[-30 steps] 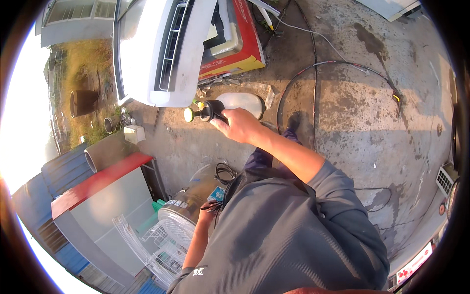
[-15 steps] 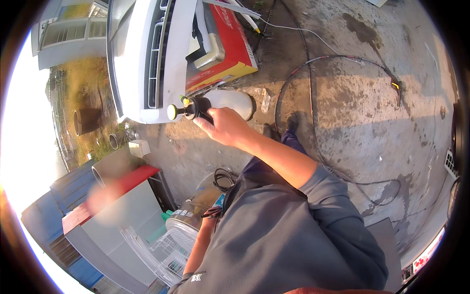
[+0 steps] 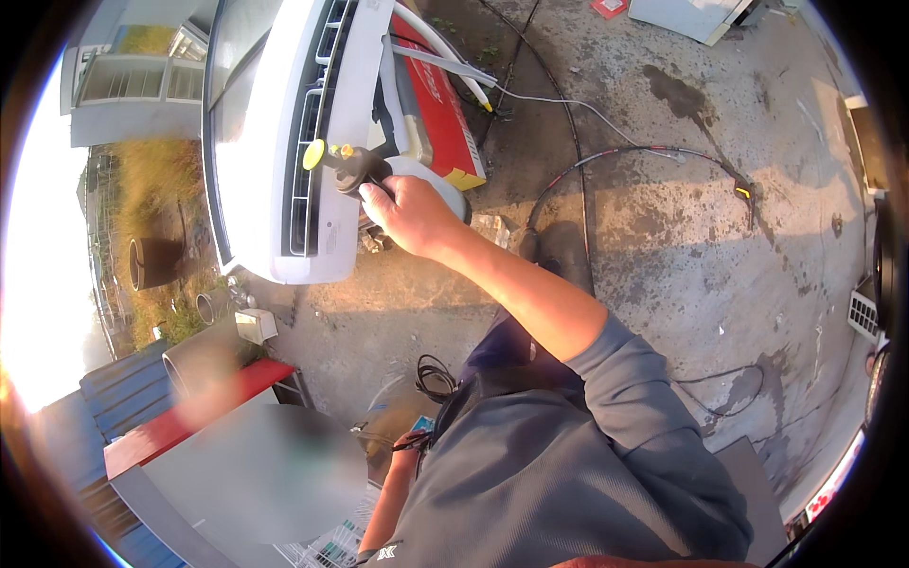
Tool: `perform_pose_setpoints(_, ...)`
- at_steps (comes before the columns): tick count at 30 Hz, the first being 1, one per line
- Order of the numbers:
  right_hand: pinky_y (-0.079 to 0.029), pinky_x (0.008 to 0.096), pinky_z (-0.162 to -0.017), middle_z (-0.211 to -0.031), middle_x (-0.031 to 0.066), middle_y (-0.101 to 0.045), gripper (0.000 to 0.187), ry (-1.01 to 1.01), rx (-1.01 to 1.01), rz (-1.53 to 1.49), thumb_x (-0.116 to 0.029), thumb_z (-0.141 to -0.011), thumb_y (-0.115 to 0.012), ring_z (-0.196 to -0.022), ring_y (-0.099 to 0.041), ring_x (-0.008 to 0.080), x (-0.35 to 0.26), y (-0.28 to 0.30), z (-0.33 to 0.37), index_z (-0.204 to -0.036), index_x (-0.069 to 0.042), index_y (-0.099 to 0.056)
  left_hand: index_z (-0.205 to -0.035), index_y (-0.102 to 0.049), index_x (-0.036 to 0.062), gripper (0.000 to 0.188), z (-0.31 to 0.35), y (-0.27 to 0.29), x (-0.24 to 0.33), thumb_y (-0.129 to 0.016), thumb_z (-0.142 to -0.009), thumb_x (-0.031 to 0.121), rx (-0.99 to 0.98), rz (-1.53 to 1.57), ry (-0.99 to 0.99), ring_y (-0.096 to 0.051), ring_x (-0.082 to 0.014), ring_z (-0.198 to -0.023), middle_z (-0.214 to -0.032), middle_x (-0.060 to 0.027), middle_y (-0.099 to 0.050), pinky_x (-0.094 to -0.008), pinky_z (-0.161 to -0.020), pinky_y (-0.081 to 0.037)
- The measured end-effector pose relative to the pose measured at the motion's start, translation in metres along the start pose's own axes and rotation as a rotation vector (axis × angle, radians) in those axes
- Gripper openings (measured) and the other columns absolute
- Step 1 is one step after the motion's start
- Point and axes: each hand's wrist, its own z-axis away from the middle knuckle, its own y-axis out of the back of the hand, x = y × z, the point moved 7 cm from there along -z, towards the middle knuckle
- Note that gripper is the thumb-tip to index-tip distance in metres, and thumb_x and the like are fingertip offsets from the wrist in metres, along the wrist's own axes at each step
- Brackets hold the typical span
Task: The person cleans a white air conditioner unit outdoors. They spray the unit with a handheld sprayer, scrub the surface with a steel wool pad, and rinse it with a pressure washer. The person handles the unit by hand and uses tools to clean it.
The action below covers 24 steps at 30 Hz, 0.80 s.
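My right hand [image 3: 407, 210] is closed round the black handle of a pump spray bottle [image 3: 437, 180] with a pale body and a yellow-green nozzle. The bottle is tilted, its nozzle in front of the vent slats of a white air conditioner indoor unit [image 3: 333, 248]. Below, my left hand [image 3: 409, 447] is near my hip, its fingers curled by a small blue thing and dark cords. What it grips is too small to make out.
A red and yellow cardboard box [image 3: 443, 114] sits behind the unit, beside loose white pipes. A black hose [image 3: 573, 123] and a thin cable cross the wet-spotted concrete floor. At the lower left is a red-edged grey cabinet [image 3: 227, 464]. A clay pot [image 3: 156, 262] stands farther off.
My right hand has moved up and left with the spray bottle, bringing its nozzle over the vent slats. The view has shifted, and my feet stand differently. My left hand stays low.
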Motion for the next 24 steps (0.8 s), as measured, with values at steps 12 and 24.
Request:
perform_pose_setpoints(12, -0.048, 0.0491, -0.069, -0.073, 0.0253, -0.064, 0.051, 0.071, -0.021, 0.426, -0.042, -0.101, -0.056, -0.073, -0.065, 0.0428, -0.035, 0.070, -0.070, -0.079, 0.004, -0.065, -0.099, -0.075, 0.0007, 0.022, -0.079, -0.065, 0.103, -0.059, -0.099, 0.017, -0.029, 0.008, -0.179, -0.061, -0.0123, -0.078, -0.088, -0.0044, -0.072, -0.0306, -0.071, -0.049)
perform_pose_setpoints(24, -0.039, 0.0263, -0.042, -0.072, 0.0011, -0.055, 0.055, -0.271, -0.032, 0.258, -0.054, -0.104, -0.051, -0.051, -0.048, 0.0079, -0.058, 0.108, -0.173, -0.099, 0.000, -0.062, -0.105, -0.073, -0.0018, 0.025, -0.148, -0.150, 0.034, -0.065, -0.097, 0.020, 0.076, 0.436, -0.017, -0.068, -0.0163, -0.078, -0.082, -0.0063, -0.072, -0.0317, -0.069, -0.053)
